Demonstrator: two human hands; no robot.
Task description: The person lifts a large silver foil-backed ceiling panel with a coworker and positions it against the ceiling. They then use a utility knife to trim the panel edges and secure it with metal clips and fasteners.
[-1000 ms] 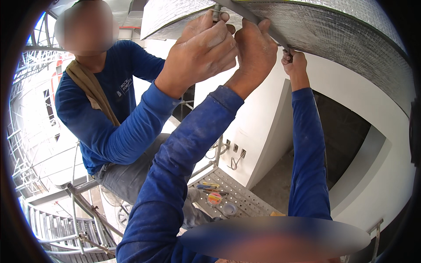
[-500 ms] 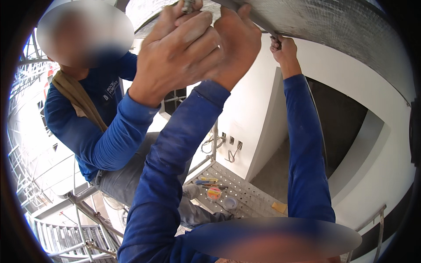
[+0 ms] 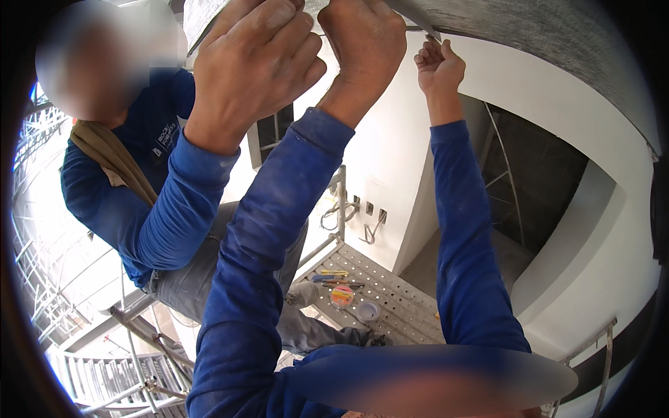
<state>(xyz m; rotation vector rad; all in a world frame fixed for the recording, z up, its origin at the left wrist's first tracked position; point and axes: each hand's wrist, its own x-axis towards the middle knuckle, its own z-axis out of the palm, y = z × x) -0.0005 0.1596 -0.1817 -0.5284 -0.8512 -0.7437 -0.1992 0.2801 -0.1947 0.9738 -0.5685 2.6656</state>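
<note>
Risking, most likely, a dropped or skewed end of the grey bar [image 3: 418,19], through too slight a hold by the right hand [image 3: 442,68]: half-curled, with thumb raised, just below the bar's end; impossible to tell whether gripping it. Possible also: bumped knuckles, from close quarters between the left hand [image 3: 369,59] and the co-worker's hand [image 3: 254,76]. Beyond the upper edge, and so hidden: the left hand's fingertips; no telling whether closed on anything. As for the bar: overhead, alongside the silvery-faced panel [image 3: 529,52]; slim, dull grey, seemingly straight, ending near the right hand, with the rest out of view.
</note>
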